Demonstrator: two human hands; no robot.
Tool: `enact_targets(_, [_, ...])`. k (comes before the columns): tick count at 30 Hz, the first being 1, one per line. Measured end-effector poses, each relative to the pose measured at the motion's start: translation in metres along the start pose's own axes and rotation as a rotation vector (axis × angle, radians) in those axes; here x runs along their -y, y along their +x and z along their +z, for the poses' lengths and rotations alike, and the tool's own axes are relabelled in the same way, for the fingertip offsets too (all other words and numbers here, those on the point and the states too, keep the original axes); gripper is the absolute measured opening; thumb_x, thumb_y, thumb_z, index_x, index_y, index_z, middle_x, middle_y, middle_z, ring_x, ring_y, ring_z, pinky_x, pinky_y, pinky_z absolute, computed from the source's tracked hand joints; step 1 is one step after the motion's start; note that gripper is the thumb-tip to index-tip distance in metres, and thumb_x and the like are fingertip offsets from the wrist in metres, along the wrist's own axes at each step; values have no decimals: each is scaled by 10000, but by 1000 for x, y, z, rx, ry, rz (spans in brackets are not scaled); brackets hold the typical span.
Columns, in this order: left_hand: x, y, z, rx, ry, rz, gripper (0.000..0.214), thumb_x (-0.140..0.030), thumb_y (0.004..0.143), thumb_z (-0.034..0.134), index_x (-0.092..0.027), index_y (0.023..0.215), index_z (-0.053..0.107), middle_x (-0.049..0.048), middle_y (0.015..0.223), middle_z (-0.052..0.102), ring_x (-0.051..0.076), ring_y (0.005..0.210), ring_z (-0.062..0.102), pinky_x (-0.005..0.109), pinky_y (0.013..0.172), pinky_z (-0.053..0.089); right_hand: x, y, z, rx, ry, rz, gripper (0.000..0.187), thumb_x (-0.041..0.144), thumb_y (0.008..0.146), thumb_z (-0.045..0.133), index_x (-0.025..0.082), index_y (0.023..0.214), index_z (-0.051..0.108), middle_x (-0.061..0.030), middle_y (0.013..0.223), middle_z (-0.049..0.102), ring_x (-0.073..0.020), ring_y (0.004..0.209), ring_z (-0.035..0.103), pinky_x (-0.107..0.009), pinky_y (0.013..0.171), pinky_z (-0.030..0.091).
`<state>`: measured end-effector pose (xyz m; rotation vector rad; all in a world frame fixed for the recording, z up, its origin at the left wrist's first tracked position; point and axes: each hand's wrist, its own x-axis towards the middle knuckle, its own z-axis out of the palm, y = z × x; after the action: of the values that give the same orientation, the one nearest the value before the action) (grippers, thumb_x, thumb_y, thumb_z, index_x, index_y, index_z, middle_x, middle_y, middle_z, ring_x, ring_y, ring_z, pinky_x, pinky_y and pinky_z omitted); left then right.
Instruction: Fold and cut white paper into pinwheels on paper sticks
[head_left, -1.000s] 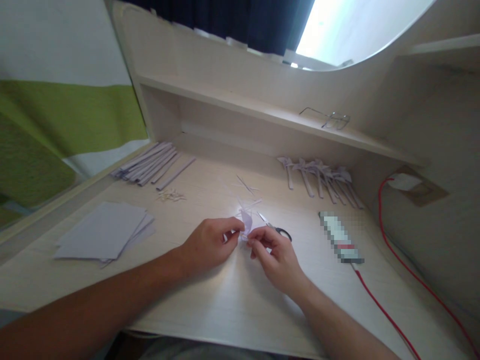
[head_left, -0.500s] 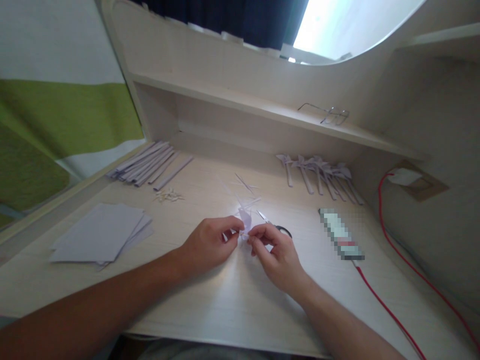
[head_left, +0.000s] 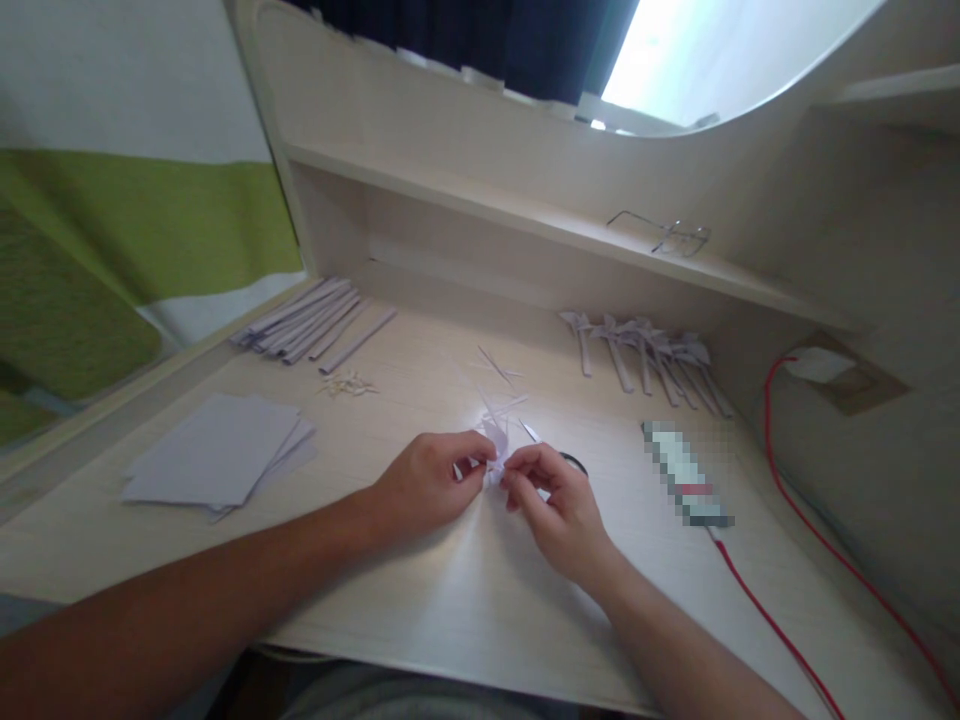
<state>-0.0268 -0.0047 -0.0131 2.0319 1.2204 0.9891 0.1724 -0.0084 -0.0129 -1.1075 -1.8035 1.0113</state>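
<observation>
My left hand [head_left: 435,478] is closed in a pinch on a small white folded-paper pinwheel [head_left: 496,437] at the middle of the desk. From the other side, my right hand [head_left: 561,510] pinches the same paper near its centre, fingertips almost touching the left ones. Part of the paper is hidden behind the fingers. Just beyond my right hand lie scissors [head_left: 575,462], their black handle partly covered. Thin paper scraps [head_left: 499,365] are scattered behind the pinwheel.
Rolled paper sticks [head_left: 311,315], small pale pieces [head_left: 346,384] and stacked paper sheets [head_left: 214,450] lie on the left. Several finished-looking paper pinwheels on sticks [head_left: 619,365] rest at back right, near a phone [head_left: 682,470] with a red cable [head_left: 772,615]. Glasses [head_left: 679,238] sit on the shelf.
The view has shifted slightly, so the desk things appear a little further right. Both hands keep their pinch on the paper, with the fingertips slightly moved around its centre.
</observation>
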Motion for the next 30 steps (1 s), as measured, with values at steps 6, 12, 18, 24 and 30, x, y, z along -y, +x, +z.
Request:
enact_targets(6, [-6,-4,-2,24,84,58,151,-172,891,569,-218,942,704,-22,769,681,113,635,569,238,626,431,-1,0,0,14,71,-11,47,190,946,569,207,929,609,12,776,611,-133,626,609,-275,592,478])
enact_targets(12, [-10,-7,0,-61,180,137,208,-179,879,579,-211,1072,650,-22,771,655,119,622,555,256,622,427,0,0,-2,73,141,21,58,160,927,568,208,926,601,19,739,612,-139,626,613,-277,584,467])
enact_targets(18, [-5,-6,-2,-120,164,230,216,-82,775,580,-194,959,596,-20,751,565,140,669,526,277,638,422,4,0,-1,116,243,50,49,153,904,582,197,920,598,8,764,640,-132,615,602,-275,583,468])
enact_targets(24, [-8,-1,-8,-191,148,333,182,-18,743,580,-188,782,530,-5,745,541,156,735,516,297,676,417,3,2,1,105,362,79,31,171,891,628,193,897,606,8,754,650,-123,594,592,-268,575,471])
enact_targets(30, [-7,1,-12,-218,165,336,133,-46,781,622,-175,813,633,47,849,628,196,863,584,335,784,473,4,4,1,70,440,98,62,217,880,668,192,874,612,8,744,649,-121,588,596,-258,560,477])
